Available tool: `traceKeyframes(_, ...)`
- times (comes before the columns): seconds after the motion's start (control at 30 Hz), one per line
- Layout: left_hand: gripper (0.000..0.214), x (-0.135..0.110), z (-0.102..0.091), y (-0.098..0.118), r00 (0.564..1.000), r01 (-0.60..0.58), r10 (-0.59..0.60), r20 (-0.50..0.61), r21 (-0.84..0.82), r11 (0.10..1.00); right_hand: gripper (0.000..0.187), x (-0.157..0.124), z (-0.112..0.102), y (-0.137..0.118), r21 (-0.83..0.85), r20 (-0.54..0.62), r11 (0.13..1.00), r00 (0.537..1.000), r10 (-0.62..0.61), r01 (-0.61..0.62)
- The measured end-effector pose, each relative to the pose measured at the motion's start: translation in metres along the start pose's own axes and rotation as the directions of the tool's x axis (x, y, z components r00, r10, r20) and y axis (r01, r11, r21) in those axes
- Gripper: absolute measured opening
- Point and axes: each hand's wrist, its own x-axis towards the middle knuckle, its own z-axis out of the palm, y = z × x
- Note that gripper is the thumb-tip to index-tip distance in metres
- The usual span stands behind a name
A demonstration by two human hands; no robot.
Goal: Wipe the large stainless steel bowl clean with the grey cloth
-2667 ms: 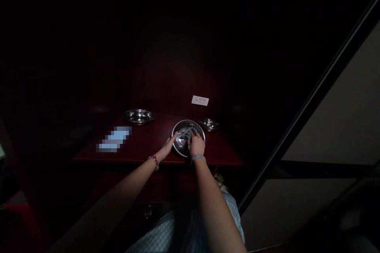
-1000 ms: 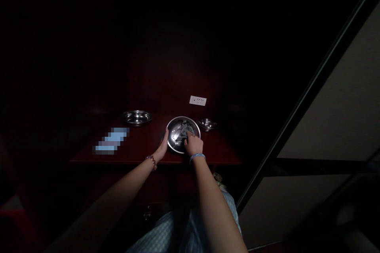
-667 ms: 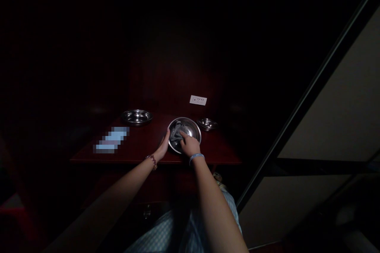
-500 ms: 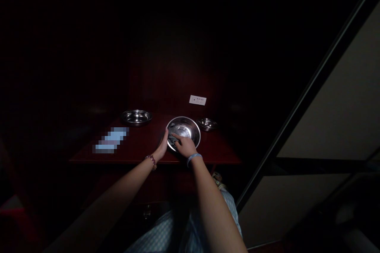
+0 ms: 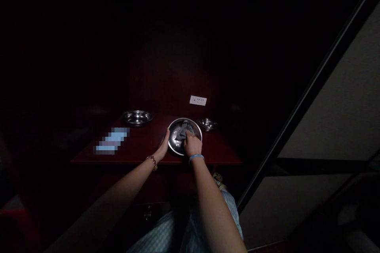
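Observation:
A shiny metal bowl is tilted toward me over the red-brown table. My left hand grips the bowl by its left side, the thumb at the rim and the other fingers hidden behind it. Inside the bowl, my right hand presses a crumpled grey cloth against the inner surface, fingers closed on it. The cloth lies across the upper right part of the bowl's inside.
At the back left of the table sits a shallow metal dish. A smaller metal bowl stands behind on the right, below a white wall socket. A pixelated patch covers something at the left.
My right hand has moved rightward inside the bowl, taking the cloth from the left side to the upper right. My left hand has hardly moved.

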Motion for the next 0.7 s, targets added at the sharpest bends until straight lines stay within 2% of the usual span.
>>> traceKeyframes(0.13, 0.076, 0.0, 0.003, 0.0, 1.0, -0.006, 0.006, -0.008, -0.046, 0.999, 0.056, 0.001, 0.005, 0.001, 0.088, -0.015, 0.98, 0.984, -0.179, 0.179)
traceKeyframes(0.23, 0.072, -0.001, 0.005, -0.001, 1.0, 0.009, -0.007, 0.026, -0.081, 0.997, 0.061, 0.002, 0.007, 0.002, 0.111, 0.016, 0.934, 0.939, -0.343, 0.339)
traceKeyframes(0.3, 0.072, -0.001, 0.005, -0.001, 0.999, 0.022, -0.019, 0.028, -0.096, 0.995, 0.064, 0.004, 0.008, 0.003, 0.084, 0.025, 0.918, 0.92, -0.391, 0.388)
traceKeyframes(0.4, 0.071, -0.003, 0.007, 0.002, 0.999, 0.026, -0.024, 0.021, -0.098, 0.995, 0.061, 0.007, 0.008, 0.004, 0.018, 0.004, 0.934, 0.934, -0.358, 0.358)
traceKeyframes(0.53, 0.068, -0.007, 0.013, 0.01, 0.998, 0.04, -0.036, 0.043, -0.097, 0.994, 0.057, 0.009, 0.01, 0.007, -0.056, -0.033, 0.965, 0.965, -0.259, 0.257)
traceKeyframes(0.7, 0.074, -0.006, 0.01, 0.008, 0.999, -0.021, 0.02, -0.03, -0.038, 0.999, 0.055, 0.009, 0.01, 0.008, -0.122, -0.083, 0.984, 0.987, -0.138, 0.128)
